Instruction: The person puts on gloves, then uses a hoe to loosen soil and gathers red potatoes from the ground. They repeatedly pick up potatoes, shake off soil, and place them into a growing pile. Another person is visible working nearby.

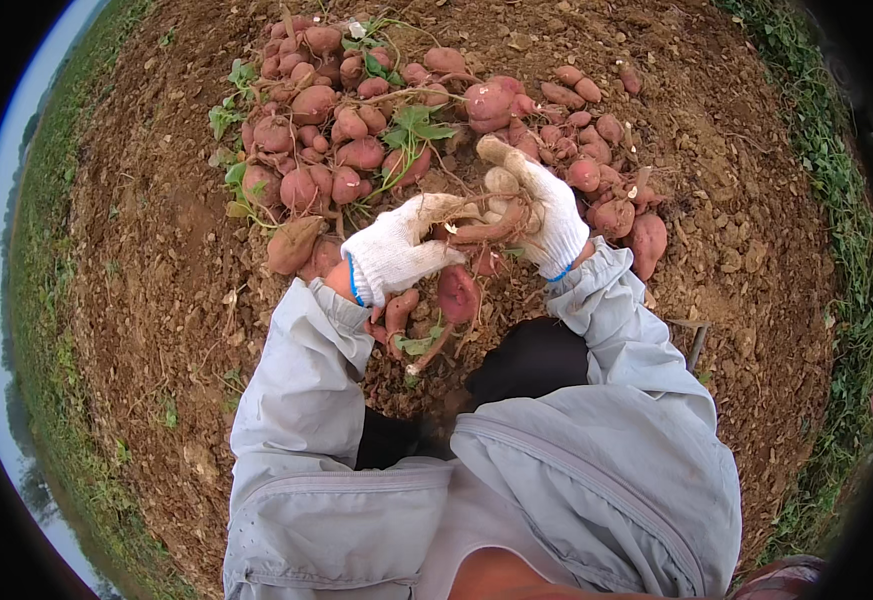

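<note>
Both of my hands wear soiled white knit gloves and meet over the dug soil. My right hand [545,210] curls around a long, thin reddish sweet potato [492,227] with stringy roots, its index finger stretched out. From the other side, my left hand [410,241] pinches the root end of the same sweet potato between thumb and fingers. Just below hangs or lies a round red sweet potato [458,294]; I cannot tell whether it is joined to the held one. Smaller curved sweet potatoes [400,311] and a cut stem [430,350] lie under my left wrist.
A large heap of sweet potatoes [312,105] with green leaves [414,127] lies beyond my left hand. Another pile [612,217] sits beyond and right of my right hand. A thin metal tool part [697,345] rests by my right sleeve. Green vines [819,150] border the soil.
</note>
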